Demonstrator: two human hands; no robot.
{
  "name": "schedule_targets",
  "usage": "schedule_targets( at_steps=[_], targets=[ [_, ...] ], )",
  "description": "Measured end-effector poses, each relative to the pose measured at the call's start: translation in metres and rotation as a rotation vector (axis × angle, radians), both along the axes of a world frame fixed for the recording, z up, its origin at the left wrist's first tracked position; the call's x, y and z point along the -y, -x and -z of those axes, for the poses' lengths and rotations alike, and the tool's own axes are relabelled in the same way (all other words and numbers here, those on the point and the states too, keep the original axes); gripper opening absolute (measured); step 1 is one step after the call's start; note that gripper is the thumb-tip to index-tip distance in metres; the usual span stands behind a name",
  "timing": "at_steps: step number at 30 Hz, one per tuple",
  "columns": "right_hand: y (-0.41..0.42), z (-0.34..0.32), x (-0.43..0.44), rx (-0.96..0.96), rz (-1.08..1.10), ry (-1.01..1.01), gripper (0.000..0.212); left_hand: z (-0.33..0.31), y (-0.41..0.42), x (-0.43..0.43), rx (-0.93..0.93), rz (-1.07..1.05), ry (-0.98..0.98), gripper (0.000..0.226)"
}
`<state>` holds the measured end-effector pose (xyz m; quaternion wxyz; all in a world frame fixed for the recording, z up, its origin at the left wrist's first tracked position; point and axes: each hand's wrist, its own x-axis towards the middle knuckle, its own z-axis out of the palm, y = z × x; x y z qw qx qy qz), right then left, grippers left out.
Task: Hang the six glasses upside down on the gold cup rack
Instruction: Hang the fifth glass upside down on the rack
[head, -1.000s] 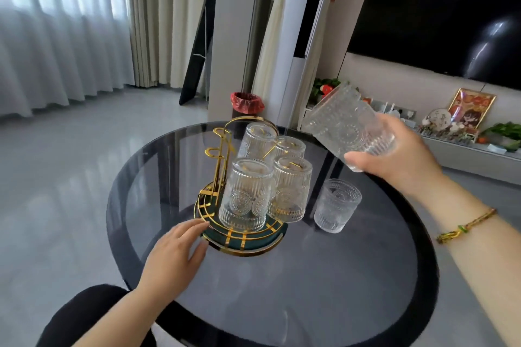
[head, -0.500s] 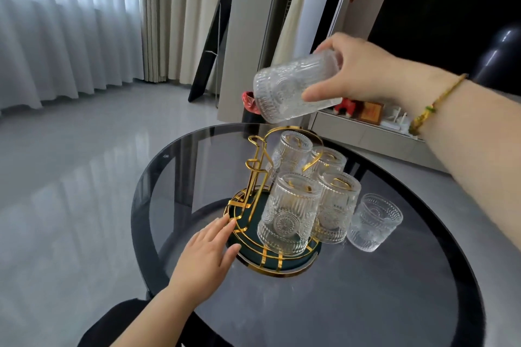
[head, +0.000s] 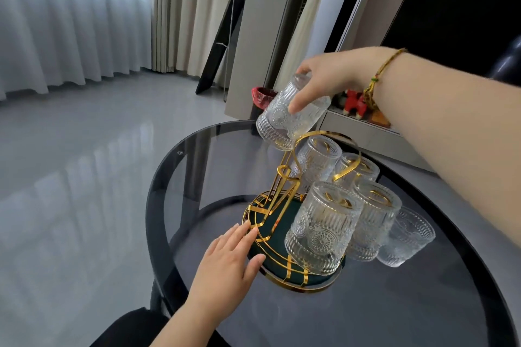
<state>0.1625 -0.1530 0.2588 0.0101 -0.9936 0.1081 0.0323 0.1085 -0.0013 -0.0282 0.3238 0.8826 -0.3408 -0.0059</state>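
Right hand (head: 332,79), clamped on a glass (head: 290,113), had tipped it mouth-down and lowered it near a free hook (head: 284,173) on the rack (head: 282,222); fifth hang imminent. Left hand (head: 225,259), fingers spread, steadied the base. Sixth glass (head: 406,236) sat on the table (head: 366,318).

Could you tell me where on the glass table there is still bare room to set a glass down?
The near part of the table, between the rack and the near rim, is bare, as is the left strip beyond the left hand. Right of the rack is crowded: an upright glass stands against the hung ones.
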Motion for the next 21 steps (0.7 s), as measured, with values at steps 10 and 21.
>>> schedule_targets(
  at_steps=[10,21],
  targets=[
    [-0.019,0.045,-0.006,-0.138,-0.057,0.087,0.083,0.001,-0.002,0.001,0.027,0.001,-0.058,0.072],
    [-0.027,0.076,-0.010,-0.273,-0.095,0.146,0.082,0.002,-0.003,0.001,0.033,0.019,-0.061,0.058]
  ],
)
